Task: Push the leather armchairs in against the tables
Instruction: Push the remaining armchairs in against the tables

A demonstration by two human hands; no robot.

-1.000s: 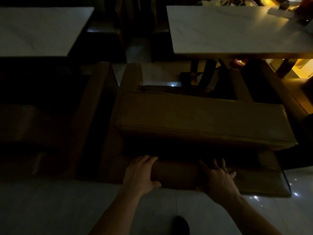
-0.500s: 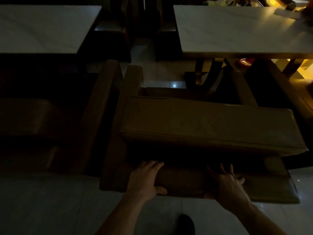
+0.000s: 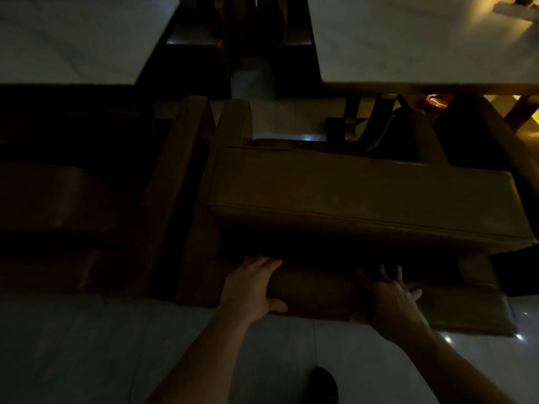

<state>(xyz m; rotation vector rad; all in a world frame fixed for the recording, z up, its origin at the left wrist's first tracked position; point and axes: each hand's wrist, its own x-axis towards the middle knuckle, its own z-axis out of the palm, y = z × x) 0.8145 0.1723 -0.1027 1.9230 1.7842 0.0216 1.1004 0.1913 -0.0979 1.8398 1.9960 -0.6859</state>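
A brown leather armchair (image 3: 358, 196) stands in front of me with its back toward me, facing the white marble table (image 3: 423, 42) at the upper right. Both my hands lie on the lower rear roll of the chair's back. My left hand (image 3: 250, 287) wraps over that roll, thumb underneath. My right hand (image 3: 388, 295) presses flat on it with fingers spread. The chair's front end sits close to the table's dark legs (image 3: 367, 118).
A second leather armchair (image 3: 96, 205) stands close at the left, facing another white table (image 3: 75, 39). More dark seats sit behind the tables. A third chair's arm (image 3: 501, 141) is at the right. Pale tiled floor (image 3: 87, 351) lies around my shoe (image 3: 323, 386).
The armchair has slid forward toward the right table, and I have moved with it. Both hands keep the same hold on its back.
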